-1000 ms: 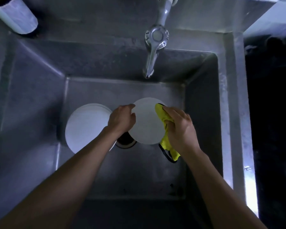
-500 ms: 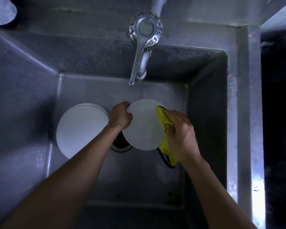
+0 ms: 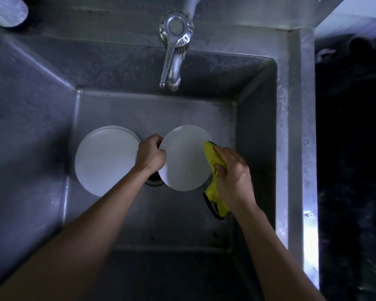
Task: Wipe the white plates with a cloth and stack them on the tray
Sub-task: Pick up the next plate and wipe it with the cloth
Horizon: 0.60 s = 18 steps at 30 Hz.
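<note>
Not much has shifted since a second ago tbh: the view has tipped so the tap [image 3: 174, 51] sits more centred, while the hands and the plate are in pretty much the same arrangement over the sink [image 3: 256, 131].

Left hand [image 3: 150, 154] has its fingers curled round the left edge of the white plate [image 3: 185, 157], holding it up above the drain [image 3: 153, 181]. Right hand [image 3: 232, 172] is bunched round the yellow cloth [image 3: 213, 168], pressing it onto the plate's right edge, with the cloth's tail hanging down on the near side. Another stack of white plates [image 3: 106, 159] sits on the sink floor just left of the held one. No tray anywhere in view.

My take on doing this bit properly: the cloth only covers the right rim, so I'd sweep it across the whole face, then turn the plate in the left hand and work round the edge and the back. Keep that left grip firm, because if the plate is wet it could slip and drop onto the steel or the stack. Spreading the cloth out flatter would cover more per pass than a tight wad.
</note>
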Each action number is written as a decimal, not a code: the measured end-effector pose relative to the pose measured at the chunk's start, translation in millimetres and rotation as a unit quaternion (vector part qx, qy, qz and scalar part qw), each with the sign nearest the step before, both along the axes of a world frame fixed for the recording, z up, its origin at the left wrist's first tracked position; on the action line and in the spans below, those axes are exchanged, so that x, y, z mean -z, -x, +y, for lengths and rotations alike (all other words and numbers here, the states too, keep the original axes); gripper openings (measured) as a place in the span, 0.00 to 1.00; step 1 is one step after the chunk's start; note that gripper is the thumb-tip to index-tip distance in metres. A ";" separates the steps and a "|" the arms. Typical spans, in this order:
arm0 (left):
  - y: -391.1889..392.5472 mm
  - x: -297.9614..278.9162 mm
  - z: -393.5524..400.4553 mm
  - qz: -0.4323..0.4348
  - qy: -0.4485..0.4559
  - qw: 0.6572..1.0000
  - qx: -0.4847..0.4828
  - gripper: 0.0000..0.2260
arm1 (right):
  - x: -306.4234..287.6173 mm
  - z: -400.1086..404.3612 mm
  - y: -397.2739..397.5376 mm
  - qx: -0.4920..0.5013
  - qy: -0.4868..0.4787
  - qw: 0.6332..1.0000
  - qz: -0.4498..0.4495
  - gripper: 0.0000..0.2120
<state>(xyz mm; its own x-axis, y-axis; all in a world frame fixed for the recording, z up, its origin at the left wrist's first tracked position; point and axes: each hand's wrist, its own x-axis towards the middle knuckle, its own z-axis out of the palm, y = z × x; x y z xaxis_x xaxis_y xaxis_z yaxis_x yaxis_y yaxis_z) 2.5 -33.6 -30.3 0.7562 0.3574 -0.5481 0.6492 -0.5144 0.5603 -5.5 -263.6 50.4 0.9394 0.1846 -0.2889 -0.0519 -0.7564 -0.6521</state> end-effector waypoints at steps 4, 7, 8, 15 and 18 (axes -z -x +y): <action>16.4 -13.4 -6.7 0.066 0.065 0.996 -0.016 0.11 | -10.0 -1.8 16.6 -0.001 0.006 1.000 0.001 0.24; 28.4 -32.9 -15.4 0.071 0.133 0.988 -0.044 0.15 | -20.0 -1.4 28.5 0.003 0.009 1.000 0.005 0.24; 32.6 -40.0 -19.0 0.073 0.165 0.982 -0.061 0.16 | -23.4 -1.0 32.1 0.003 0.009 1.000 0.008 0.24; 65.8 -90.3 -26.9 0.052 0.300 0.937 -0.173 0.16 | -55.1 7.5 57.1 -0.039 0.020 0.999 0.015 0.25; 77.9 -113.4 -23.6 0.049 0.340 0.918 -0.196 0.17 | -71.3 16.5 61.7 -0.060 0.004 0.998 0.011 0.26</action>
<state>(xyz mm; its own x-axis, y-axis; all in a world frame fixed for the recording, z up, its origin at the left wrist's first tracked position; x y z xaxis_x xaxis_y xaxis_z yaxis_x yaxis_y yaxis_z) -75.4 -57.2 83.1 0.5784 0.1412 -0.8035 0.7739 0.2166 0.5951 -67.2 -247.1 121.7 0.9043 0.2931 -0.3104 0.0253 -0.7627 -0.6463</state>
